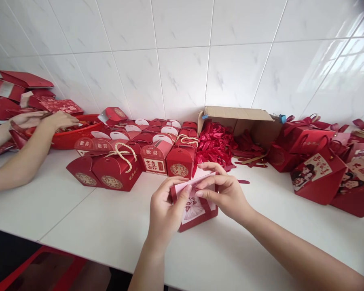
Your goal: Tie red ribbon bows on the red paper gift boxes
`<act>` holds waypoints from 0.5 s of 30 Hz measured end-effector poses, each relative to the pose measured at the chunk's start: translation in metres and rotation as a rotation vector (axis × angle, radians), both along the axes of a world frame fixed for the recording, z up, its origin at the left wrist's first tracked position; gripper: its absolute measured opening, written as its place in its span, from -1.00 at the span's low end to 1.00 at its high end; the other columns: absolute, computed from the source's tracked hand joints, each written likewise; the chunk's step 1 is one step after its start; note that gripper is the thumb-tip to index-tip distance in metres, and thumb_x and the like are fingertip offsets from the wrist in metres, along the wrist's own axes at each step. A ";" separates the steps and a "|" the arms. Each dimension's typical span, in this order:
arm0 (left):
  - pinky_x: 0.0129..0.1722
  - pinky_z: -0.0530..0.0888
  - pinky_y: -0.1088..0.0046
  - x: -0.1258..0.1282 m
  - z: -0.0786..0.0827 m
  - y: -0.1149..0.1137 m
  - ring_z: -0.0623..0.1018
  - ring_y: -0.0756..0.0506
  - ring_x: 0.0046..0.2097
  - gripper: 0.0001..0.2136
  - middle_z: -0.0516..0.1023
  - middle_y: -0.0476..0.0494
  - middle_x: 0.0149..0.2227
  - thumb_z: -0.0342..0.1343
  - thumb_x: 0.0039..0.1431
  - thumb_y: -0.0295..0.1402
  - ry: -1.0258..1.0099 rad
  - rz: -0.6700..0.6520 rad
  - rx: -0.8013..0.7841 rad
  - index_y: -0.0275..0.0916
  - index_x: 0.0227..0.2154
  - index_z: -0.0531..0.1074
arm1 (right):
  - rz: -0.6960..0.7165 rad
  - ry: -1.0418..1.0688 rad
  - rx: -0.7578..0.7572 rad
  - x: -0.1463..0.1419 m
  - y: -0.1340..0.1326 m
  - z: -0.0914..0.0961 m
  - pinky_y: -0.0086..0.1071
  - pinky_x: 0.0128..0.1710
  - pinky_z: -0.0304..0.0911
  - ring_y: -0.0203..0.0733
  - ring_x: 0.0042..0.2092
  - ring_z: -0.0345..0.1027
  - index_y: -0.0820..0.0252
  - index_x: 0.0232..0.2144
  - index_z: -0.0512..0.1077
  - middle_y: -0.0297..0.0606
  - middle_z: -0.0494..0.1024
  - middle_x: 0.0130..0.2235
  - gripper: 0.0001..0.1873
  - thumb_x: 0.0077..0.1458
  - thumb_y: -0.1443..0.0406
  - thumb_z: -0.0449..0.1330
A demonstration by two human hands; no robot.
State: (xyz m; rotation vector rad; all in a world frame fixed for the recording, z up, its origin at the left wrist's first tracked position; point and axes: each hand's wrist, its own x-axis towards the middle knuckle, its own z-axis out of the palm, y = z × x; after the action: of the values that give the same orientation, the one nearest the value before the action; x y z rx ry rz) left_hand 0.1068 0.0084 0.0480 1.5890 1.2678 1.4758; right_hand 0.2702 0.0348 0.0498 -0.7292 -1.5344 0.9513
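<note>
A red and pink gift box [194,212] with a printed picture on its front stands on the white table before me. My left hand [168,204] grips its left side, thumb on the front face and fingers round the upper edge. At the top right of the same box, my right hand [223,192] has its thumb and fingers bent close together at the upper edge. Whether a small piece lies between those fingertips I cannot make out. Just behind my hands, a heap of red ribbons [216,141] spills from an open cardboard box [241,113].
Rows of red candy boxes [117,171], some with cord handles, stand left of centre. Finished-looking red boxes with ribbons [318,173] crowd the right. At the far left, another person's hands [59,121] reach into a red basin [69,139]. A tiled wall [182,76] bounds the back.
</note>
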 end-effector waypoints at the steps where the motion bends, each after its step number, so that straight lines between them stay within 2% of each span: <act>1: -0.26 0.49 0.40 0.000 0.000 0.000 0.57 -0.16 -0.19 -0.79 0.59 -0.17 -0.25 0.16 0.12 -0.20 0.006 0.003 0.004 -0.24 -0.31 0.48 | 0.000 -0.003 -0.001 0.000 0.000 0.000 -0.17 0.13 0.19 -0.05 0.13 0.23 -0.01 -0.49 0.61 -0.23 0.42 -0.01 -0.91 -0.14 0.20 0.43; 8: -0.22 0.49 0.38 0.000 -0.001 0.002 0.57 -0.17 -0.17 -0.80 0.59 -0.19 -0.22 0.15 0.14 -0.21 0.020 -0.008 0.023 -0.24 -0.31 0.48 | -0.027 0.015 -0.021 0.001 -0.001 0.001 -0.17 0.10 0.21 -0.06 0.11 0.26 -0.02 -0.48 0.61 -0.24 0.43 0.00 -0.93 -0.12 0.21 0.42; 15: -0.21 0.49 0.37 0.000 0.000 0.001 0.58 -0.17 -0.17 -0.83 0.58 -0.19 -0.23 0.14 0.15 -0.23 0.009 -0.042 0.031 -0.24 -0.32 0.48 | -0.099 -0.058 0.030 0.004 0.000 0.002 -0.09 0.16 0.09 -0.02 0.12 0.23 0.04 -0.50 0.58 -0.23 0.42 0.01 -0.92 -0.09 0.21 0.40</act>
State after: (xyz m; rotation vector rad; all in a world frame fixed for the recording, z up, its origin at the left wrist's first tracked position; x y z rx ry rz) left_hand 0.1064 0.0093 0.0481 1.6338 1.2143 1.4702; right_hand 0.2742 0.0352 0.0519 -0.8097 -1.5450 0.8379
